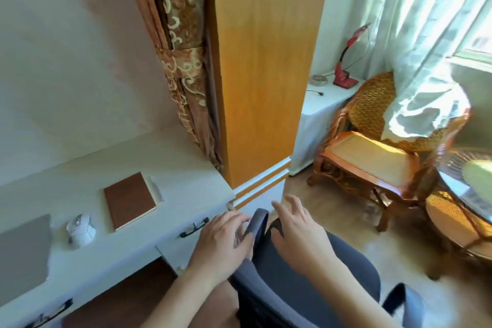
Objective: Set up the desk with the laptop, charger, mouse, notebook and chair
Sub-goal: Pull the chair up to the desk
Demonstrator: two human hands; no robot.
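Note:
A dark grey office chair (306, 282) stands at the bottom centre, to the right of the white desk (186, 168). My left hand (222, 239) curls around the chair's armrest (257, 224). My right hand (298, 229) hovers with fingers spread just right of the armrest, close to the backrest. On the desk lie a closed grey laptop (22, 255) at the left edge, a white mouse (80, 229) and a brown notebook (129, 200) with a white pen beside it. No charger is in view.
A tall wooden cabinet (266, 61) and a tied-back curtain (183, 61) stand behind the desk. To the right are a rattan chair (367, 146), a glass-topped rattan table (460, 194) and a small white table with a red lamp (346, 61).

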